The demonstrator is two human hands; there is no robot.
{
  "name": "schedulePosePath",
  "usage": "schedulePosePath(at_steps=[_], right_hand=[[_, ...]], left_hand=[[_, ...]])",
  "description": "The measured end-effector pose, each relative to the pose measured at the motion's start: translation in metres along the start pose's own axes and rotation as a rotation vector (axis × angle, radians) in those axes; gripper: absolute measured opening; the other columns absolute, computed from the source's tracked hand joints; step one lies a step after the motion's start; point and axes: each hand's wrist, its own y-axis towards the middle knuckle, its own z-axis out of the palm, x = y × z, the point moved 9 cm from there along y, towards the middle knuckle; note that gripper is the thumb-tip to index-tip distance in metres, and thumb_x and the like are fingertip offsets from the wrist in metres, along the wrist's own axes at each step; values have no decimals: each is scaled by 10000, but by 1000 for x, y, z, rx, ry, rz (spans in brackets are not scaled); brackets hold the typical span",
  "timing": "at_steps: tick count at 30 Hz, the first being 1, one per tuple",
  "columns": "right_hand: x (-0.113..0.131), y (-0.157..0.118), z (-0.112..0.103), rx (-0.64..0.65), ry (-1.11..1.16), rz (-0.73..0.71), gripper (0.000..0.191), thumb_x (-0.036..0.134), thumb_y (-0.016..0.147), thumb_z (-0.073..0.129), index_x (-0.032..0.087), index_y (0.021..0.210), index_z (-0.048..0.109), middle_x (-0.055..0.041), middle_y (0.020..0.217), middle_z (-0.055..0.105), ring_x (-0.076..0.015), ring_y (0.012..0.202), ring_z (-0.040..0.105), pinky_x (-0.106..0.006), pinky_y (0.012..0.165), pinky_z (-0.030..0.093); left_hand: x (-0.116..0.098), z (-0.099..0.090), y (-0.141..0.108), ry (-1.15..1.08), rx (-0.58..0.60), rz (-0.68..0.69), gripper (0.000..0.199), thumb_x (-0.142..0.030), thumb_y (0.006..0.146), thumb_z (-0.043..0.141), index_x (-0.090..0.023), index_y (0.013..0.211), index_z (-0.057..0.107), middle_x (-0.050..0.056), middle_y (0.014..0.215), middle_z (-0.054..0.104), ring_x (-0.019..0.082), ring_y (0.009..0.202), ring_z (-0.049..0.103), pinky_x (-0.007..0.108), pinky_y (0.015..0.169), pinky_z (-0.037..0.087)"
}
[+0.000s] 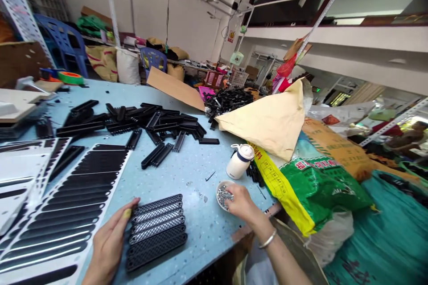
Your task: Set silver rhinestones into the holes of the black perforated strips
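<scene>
A row of black plastic strips with a lattice surface point(157, 227) lies side by side on the blue table. My left hand point(110, 240) rests along the row's left end, fingers stretched out, and holds nothing. At the table's front edge is a small white bowl point(219, 202) of tiny silvery metal parts point(223, 192). The fingers of my right hand point(242, 205) are drawn together and dip into the bowl; whatever lies between the fingertips is hidden. Just behind the bowl stands a white lidded bottle point(238, 167).
Loose black plastic strips point(160, 124) are heaped across the table's middle. Sheets with black strip-shaped stickers point(83, 187) cover the left side. A cardboard piece point(175, 89) and a darker pile point(229, 100) lie farther back. Green and yellow sacks point(321, 187) crowd the right edge.
</scene>
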Motion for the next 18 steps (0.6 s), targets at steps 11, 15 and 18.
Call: schedulePosePath(at_steps=[11,15,18], right_hand=[[-18,16,46,273,-331,-74,181,72,692,629,100,852,709,-189,956,719,-315,917,668,-348,787,465],[-28,13,48,281,-357,-60,177,33,758,549,104,758,711,-191,864,725,-308,854,676,-345,737,458],[-35,13,44,250,-337,-50,231,7,781,518,113,780,723,-173,877,728,-287,872,676,-331,756,453]], left_hand=[[-20,-1,-8,-85,-2,19,614,-702,709,588,-188,986,777,97,1131,746,376,1187,603,535,1092,394],[-24,-3,-13,-104,0,35,565,-671,759,568,-189,966,779,91,1089,760,353,1139,634,497,1046,451],[-22,-3,-13,-128,10,34,527,-638,795,557,-192,973,775,87,1088,758,339,1132,632,478,1030,458]])
